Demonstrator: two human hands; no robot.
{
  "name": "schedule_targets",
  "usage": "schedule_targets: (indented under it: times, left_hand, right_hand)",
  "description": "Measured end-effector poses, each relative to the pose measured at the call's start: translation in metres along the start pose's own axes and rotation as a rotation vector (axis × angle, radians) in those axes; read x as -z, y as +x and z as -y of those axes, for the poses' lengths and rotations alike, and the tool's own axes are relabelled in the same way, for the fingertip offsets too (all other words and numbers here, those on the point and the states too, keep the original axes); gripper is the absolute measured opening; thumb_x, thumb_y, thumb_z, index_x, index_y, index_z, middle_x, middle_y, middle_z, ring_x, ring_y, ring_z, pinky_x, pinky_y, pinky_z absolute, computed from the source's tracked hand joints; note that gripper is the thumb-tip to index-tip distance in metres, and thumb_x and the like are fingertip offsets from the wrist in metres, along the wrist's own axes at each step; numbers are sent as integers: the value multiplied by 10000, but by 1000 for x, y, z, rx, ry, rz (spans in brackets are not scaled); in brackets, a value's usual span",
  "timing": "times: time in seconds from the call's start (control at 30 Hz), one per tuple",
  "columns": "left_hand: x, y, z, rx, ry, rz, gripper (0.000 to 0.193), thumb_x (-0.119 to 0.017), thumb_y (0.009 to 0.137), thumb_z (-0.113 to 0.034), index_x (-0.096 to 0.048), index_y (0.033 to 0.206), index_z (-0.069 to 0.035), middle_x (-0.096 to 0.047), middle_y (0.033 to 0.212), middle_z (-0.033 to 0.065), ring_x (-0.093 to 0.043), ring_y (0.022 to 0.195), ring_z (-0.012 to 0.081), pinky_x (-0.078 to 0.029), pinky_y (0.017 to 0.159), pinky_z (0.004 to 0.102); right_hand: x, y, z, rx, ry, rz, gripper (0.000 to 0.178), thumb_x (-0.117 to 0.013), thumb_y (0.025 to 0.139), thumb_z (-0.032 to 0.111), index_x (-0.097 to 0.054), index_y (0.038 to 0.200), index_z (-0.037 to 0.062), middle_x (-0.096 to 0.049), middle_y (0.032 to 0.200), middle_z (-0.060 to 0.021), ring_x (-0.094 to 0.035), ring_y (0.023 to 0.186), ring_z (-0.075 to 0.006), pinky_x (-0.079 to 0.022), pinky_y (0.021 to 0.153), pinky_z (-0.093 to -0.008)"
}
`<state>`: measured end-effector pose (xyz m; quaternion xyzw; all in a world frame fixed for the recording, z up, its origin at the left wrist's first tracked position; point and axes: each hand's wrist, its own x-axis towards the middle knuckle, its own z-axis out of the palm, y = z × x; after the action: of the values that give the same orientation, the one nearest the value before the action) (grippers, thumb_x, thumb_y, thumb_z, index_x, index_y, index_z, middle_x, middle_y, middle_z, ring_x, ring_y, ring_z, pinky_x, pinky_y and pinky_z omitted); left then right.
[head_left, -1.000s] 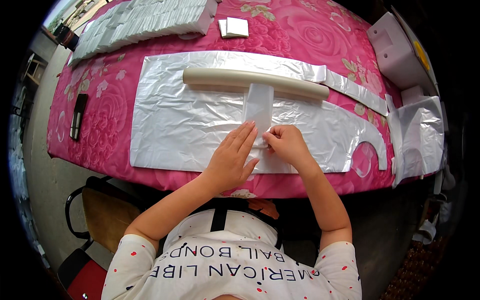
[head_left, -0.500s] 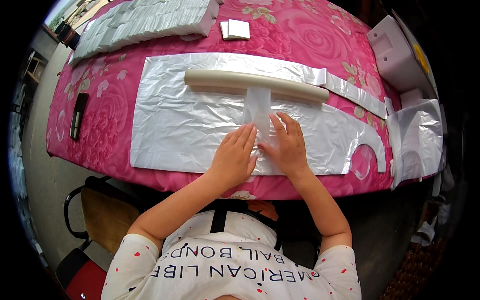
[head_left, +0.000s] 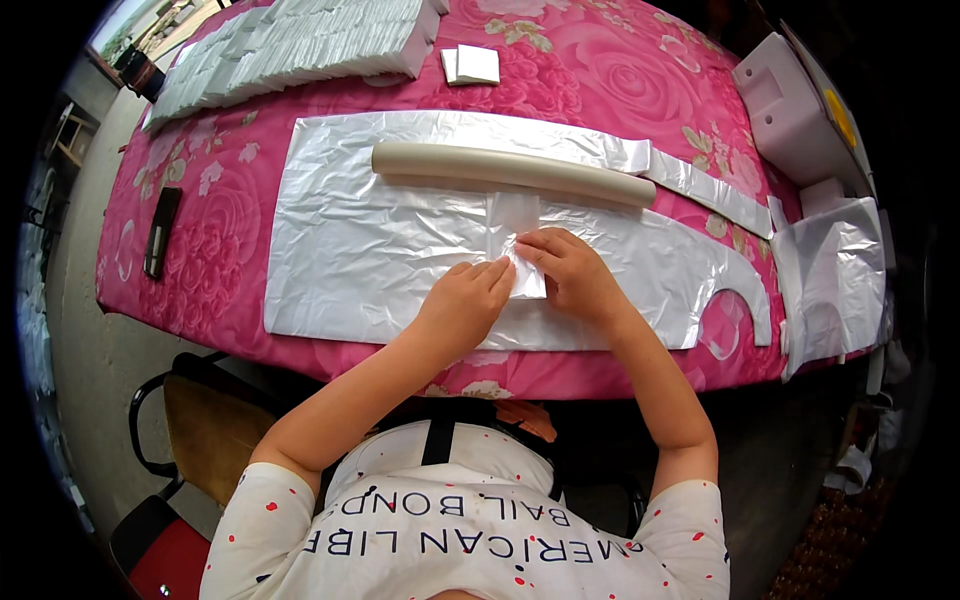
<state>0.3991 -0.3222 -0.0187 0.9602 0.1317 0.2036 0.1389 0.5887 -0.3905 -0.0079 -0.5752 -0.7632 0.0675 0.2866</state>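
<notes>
A folded sheet of thin white plastic film, shaped like a disposable apron, lies flat across the table with a long beige tube resting on it. In front of the tube, a narrow strip of translucent film is partly folded over into a small shiny flap. My left hand grips the left edge of this flap with its fingers together, the thumb mostly hidden. My right hand pinches the flap's upper right side between bent fingers and thumb. Both hands' fingertips nearly meet.
Rows of folded white packets stand at the far left, with small white squares beside them. A dark, narrow tool lies on the left. At the right are a white foam box and more plastic film. A chair stands lower left.
The near end of the film strip has been folded up and away from me. My right hand has gone from spread fingers to a pinch; my left fingers have bent onto the flap.
</notes>
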Motion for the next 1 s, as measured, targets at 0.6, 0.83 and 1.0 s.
schedule_targets:
  times: [0.6,0.83,1.0]
  left_hand:
    - [16,-33,-7,14,-220,30,574,-590,602,-25,-520,1172,-19,-581,1116,128,-558,1024,262,-414,897,392]
    - [28,-16,8,-16,-109,-38,548,-658,632,-108,-530,1158,-29,-527,1221,111,-514,1100,257,-373,960,407]
    - [18,-36,6,-148,-95,53,464,-658,715,-209,-542,1130,-37,-539,1194,103,-514,1093,247,-364,970,405]
  right_hand:
    - [-7,-34,38,-54,43,-110,286,-634,649,-24,-671,899,109,-626,844,-15,-562,735,-203,-475,654,-308]
    - [-20,-16,37,-158,-117,-210,281,-627,658,-5,-645,931,61,-622,892,-59,-581,808,-232,-466,721,-339]
    - [-14,-7,34,-227,-85,-240,273,-607,693,-3,-629,962,37,-604,905,-103,-586,827,-261,-477,703,-346]
